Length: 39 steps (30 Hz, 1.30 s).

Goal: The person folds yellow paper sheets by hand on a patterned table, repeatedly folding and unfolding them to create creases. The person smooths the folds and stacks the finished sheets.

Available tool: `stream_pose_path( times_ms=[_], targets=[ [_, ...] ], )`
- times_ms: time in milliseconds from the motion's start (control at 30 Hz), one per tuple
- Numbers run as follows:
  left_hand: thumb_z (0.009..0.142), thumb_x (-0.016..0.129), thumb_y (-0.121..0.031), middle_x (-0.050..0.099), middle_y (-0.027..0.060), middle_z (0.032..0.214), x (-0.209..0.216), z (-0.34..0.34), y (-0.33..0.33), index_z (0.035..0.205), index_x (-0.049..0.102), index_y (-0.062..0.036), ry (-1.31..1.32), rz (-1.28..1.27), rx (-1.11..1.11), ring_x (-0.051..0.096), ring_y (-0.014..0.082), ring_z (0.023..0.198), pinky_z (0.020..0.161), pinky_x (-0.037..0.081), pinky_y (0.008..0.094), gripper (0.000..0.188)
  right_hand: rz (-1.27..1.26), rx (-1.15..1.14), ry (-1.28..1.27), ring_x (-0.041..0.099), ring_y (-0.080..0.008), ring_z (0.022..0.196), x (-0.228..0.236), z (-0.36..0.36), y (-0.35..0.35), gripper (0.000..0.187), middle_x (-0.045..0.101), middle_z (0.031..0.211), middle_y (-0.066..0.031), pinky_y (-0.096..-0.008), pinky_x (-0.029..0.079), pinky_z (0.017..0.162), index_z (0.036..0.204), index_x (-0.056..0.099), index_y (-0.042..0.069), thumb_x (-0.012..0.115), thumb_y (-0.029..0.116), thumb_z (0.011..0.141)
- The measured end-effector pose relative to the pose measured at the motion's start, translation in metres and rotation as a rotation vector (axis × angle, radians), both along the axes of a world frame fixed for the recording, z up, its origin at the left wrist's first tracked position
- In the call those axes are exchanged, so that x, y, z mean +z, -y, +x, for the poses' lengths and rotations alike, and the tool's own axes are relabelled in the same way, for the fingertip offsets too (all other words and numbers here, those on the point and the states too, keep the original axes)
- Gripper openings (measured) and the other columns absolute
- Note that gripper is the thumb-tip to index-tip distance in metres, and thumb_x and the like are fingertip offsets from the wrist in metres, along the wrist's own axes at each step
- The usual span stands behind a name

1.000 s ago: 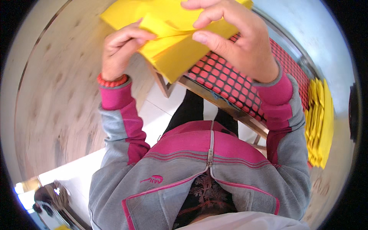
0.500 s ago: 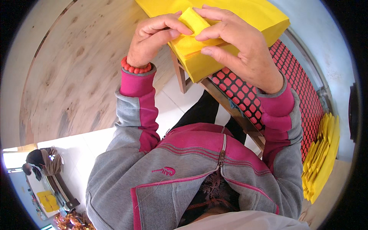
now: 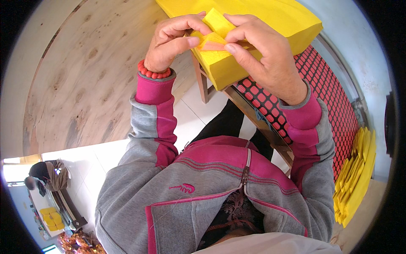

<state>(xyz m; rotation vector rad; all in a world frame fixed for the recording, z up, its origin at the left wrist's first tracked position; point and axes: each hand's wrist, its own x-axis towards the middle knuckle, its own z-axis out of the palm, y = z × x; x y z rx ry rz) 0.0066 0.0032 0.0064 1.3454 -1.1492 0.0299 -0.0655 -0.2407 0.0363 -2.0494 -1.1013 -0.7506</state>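
Observation:
My left hand (image 3: 175,42), with a red bead bracelet at the wrist, pinches the left edge of a small folded yellow piece (image 3: 218,23). From the other side my right hand (image 3: 264,51) holds it between thumb and fingers. A front flap (image 3: 212,45) stands up between the two thumbs and shows a pale orange face. Whether it is paper or cloth, I cannot tell. Both hands are over the near corner of a thick yellow block or stack (image 3: 262,19), whose side drops below them.
Under the yellow block is a wooden frame (image 3: 202,82) beside a red-and-black patterned surface (image 3: 325,80). A large wooden board (image 3: 80,84) fills the left. Folded yellow pieces (image 3: 355,178) stand at the right by the wall. Another person (image 3: 48,175) is at the far lower left, near a table.
The fingers have shifted on the small yellow piece. Its near flap has lifted, and a pale orange face now shows between the thumbs. The view has shifted slightly.

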Motion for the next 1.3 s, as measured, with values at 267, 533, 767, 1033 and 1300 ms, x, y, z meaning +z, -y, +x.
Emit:
stream_pose_path(
  times_ms=[267, 533, 767, 1033, 1300],
  targets=[
    [0.091, 0.064, -0.003, 0.066, -0.0005, 0.095, -0.002, 0.003, 0.001, 0.1, 0.067, -0.0008, 0.016, 0.007, 0.035, 0.06, 0.0086, 0.091, 0.121, 0.031, 0.0399, 0.01, 0.019, -0.024, -0.019, 0.067, -0.0336, 0.111, 0.001, -0.001, 0.0, 0.011, 0.067, 0.116, -0.0199, -0.0353, 0.052, 0.09, 0.099, 0.063, -0.002, 0.069, 0.003, 0.091],
    [0.094, 0.062, -0.006, 0.064, -0.0017, 0.09, 0.003, -0.004, -0.003, 0.098, 0.067, -0.003, 0.003, 0.031, 0.076, 0.059, 0.0076, 0.088, 0.12, 0.033, 0.0405, 0.007, 0.018, -0.012, 0.028, 0.067, -0.0336, 0.104, 0.002, -0.001, -0.006, 0.012, 0.067, 0.113, -0.0183, -0.0365, 0.052, 0.087, 0.099, 0.062, 0.0, 0.069, 0.004, 0.089],
    [0.096, 0.06, -0.007, 0.064, -0.0015, 0.09, 0.004, -0.007, 0.0, 0.097, 0.066, -0.0029, -0.004, 0.002, 0.1, 0.058, 0.0076, 0.088, 0.117, 0.036, 0.0377, 0.007, 0.113, -0.034, 0.02, 0.067, -0.0293, 0.111, 0.001, -0.002, -0.006, 0.013, 0.067, 0.124, -0.0188, -0.0348, 0.052, 0.091, 0.1, 0.062, 0.0, 0.069, 0.003, 0.09],
    [0.097, 0.059, -0.006, 0.062, -0.0025, 0.088, 0.005, -0.007, 0.0, 0.097, 0.065, -0.0022, -0.022, 0.001, 0.078, 0.054, 0.0069, 0.085, 0.107, 0.042, 0.0315, 0.007, 0.011, 0.014, 0.024, 0.067, -0.0342, 0.109, 0.01, -0.002, -0.002, 0.022, 0.062, 0.129, -0.0256, -0.0368, 0.054, 0.091, 0.096, 0.063, 0.001, 0.079, 0.001, 0.081],
    [0.096, 0.058, -0.004, 0.061, -0.0032, 0.089, 0.005, -0.01, 0.003, 0.095, 0.064, -0.0018, -0.062, -0.02, 0.114, 0.054, 0.0066, 0.086, 0.104, 0.044, 0.0306, 0.007, 0.016, 0.007, 0.164, 0.067, -0.0353, 0.105, 0.004, 0.002, -0.005, 0.014, 0.066, 0.125, -0.0202, -0.0384, 0.054, 0.087, 0.099, 0.063, 0.003, 0.071, 0.008, 0.088]
  ],
)
